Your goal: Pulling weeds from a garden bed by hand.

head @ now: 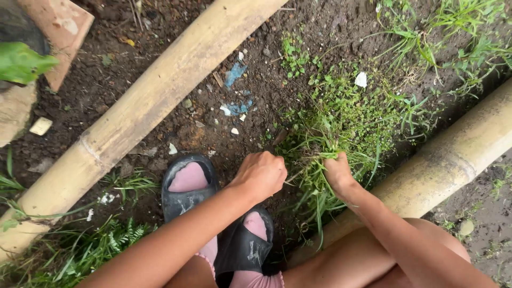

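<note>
we crouch over dark soil (160, 32) between two bamboo poles, one (154, 101) running across to our left and the other (453, 160) to our right, with our feet in pink socks and black sandals (186, 197) below. our right hand (337, 173) is closed in a fist around a tuft of the grassy weeds (341, 117), which grow in the soil just in front of us beside the right pole. our left hand (261, 175) is curled shut just beside that clump, at its left edge, though we cannot tell whether it grips any stems.
</note>
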